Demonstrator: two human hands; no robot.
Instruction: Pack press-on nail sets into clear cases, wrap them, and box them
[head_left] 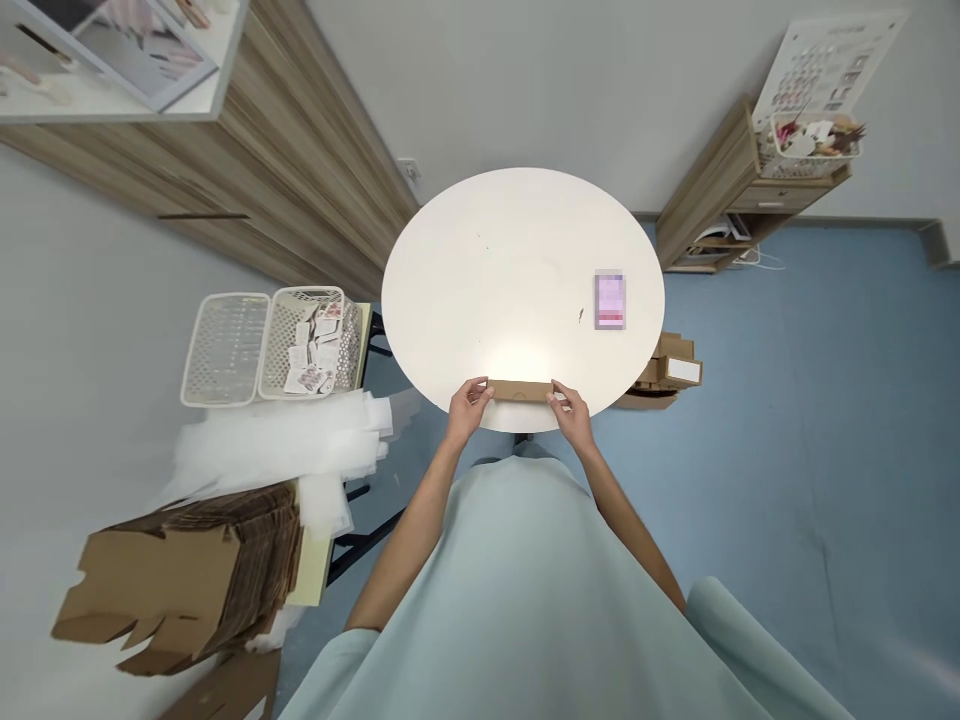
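A narrow brown cardboard box (520, 391) is at the near edge of the round white table (480, 280). My left hand (469, 406) pinches its left end between thumb and fingers. At the opposite end, my right hand (572, 410) grips the box in the same way. The long side of the box faces me, with a small half-round mark at its middle. Whether the box rests on the tabletop or is slightly raised, I cannot tell. A blurred pink and purple rectangle (610, 299) lies on the table's right side.
Left of the table are a white basket (304, 293) of printed cards, white foam sheets (277, 445) and stacked flat cardboard boxes (161, 580). Brown boxes (667, 365) sit low at the right. A wooden shelf (720, 190) stands by the back wall, a tall cabinet (300, 170) at the back left.
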